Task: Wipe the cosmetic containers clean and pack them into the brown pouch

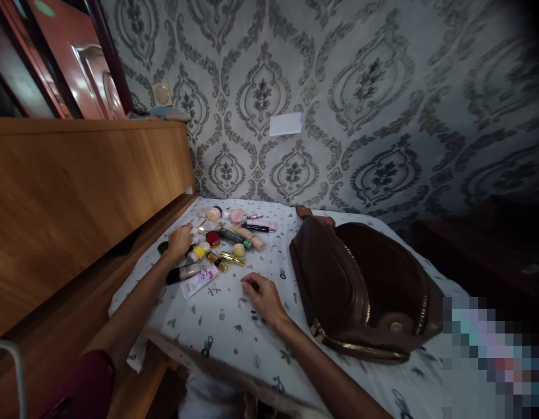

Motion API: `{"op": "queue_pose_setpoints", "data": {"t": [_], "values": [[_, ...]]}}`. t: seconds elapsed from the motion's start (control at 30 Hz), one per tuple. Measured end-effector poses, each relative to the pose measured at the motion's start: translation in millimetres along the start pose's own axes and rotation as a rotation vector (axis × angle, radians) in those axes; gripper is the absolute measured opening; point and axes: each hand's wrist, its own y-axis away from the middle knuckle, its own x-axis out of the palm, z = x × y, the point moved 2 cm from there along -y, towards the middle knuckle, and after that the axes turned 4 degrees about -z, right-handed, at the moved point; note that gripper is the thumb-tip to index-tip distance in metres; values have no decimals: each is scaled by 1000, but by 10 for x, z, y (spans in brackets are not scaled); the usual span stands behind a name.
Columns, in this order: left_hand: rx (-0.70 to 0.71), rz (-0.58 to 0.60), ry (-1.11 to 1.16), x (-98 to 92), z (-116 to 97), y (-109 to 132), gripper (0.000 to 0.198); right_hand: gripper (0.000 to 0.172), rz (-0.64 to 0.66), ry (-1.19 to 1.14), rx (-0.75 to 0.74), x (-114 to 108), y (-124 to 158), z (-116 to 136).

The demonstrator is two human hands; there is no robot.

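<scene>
My left hand (181,240) is at the left side of a spread of cosmetics, its fingers bent together at a small whitish item I cannot make out. Close to it lie a yellow-banded jar (198,252), a red-lidded jar (213,238) and a black-capped foundation tube (184,272). A white and pink tube (200,282) lies nearer me, below two gold tubes (232,258). My right hand (264,295) rests over the cloth, right of these, with loosely curled fingers apart and nothing visible in them. Behind are a green tube (234,237) and a beige bottle (254,238).
A brown leather bag (330,279) with its zip undone stands on the right of the patterned white cloth (234,349). A wooden panel (90,174) borders the left side. The papered wall (260,157) rises at the back, with a white card (285,124) on it.
</scene>
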Motion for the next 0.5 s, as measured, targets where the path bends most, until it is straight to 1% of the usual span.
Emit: {"op": "queue_pose_setpoints", "data": {"t": [0.1,0.2,0.27,0.37,0.43,0.5], "values": [[3,-20,47,44,-90,-159,31,18,6,-9,3,-7,3,14],[57,-20,98,138,-265,-252,30,19,14,-1,0,-15,9,27],[110,4,124,224,-401,-249,28,19,16,6,3,-16,11,25],[181,74,145,344,-561,-176,24,19,12,3,4,-8,11,10],[211,114,151,387,-610,-123,24,18,5,-4,4,-1,11,-2],[231,140,163,392,-615,-87,29,18,2,-15,3,4,11,-7]]}}
